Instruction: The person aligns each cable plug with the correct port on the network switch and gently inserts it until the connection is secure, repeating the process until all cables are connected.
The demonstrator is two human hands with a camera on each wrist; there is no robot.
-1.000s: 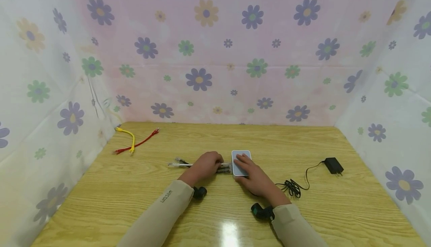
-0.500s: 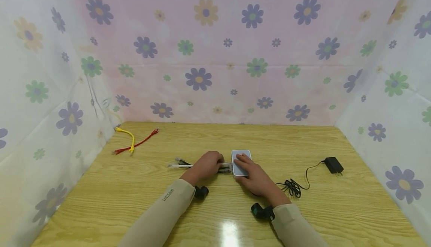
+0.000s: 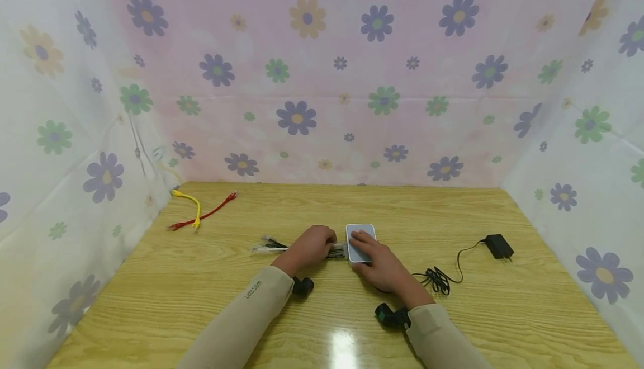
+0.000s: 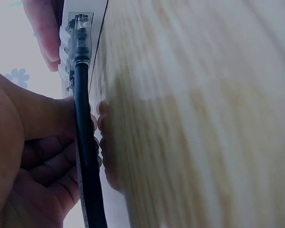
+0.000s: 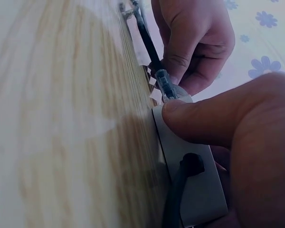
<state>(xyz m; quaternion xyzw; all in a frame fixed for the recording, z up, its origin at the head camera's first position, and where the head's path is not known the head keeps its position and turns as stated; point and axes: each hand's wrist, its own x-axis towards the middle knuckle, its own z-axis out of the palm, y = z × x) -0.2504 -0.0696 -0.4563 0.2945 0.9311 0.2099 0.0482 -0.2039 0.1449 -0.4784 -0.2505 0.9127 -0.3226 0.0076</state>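
"Flowered sheeting [image 3: 322,154] is filling the back of the frame, and a wood-grain table [image 3: 302,207] is spreading out below it. Where's our white box [image 3: 356,253]?"

"Sitting just right of centre, in the lower half of the frame. And the right hand [image 3: 380,261] is resting over it, fingers stretching across the top, thumb pressing against the near end!"

"What about the left hand [image 3: 309,247]?"

"Working just left of the box, fingers curling in narrow! It seems to be pinching the white cable [image 3: 270,249], though those fingers are hiding the exact grip."

"So how far along are we?"

"Well along on that side, I'm judging. In the left-wrist view, a black cable [image 4: 87,128] is running up to the box, its clear plug [image 4: 80,45] meeting the edge. Whether it's sitting fully home, I can't tell."

"Power?"

"Half there, by my reckoning. In the right-wrist view, a power plug [image 5: 194,164] is sitting in the near end, but the adapter [image 3: 498,247], right of frame, is lying with its prongs bare."

"Anything being left out?"

"Two! Towards the left, at the table's far corner, a red cable [image 3: 216,211] and a yellow cable [image 3: 198,207] are lying crossed, well apart from the box, joining nothing. If they're belonging to this job, that part is waiting."
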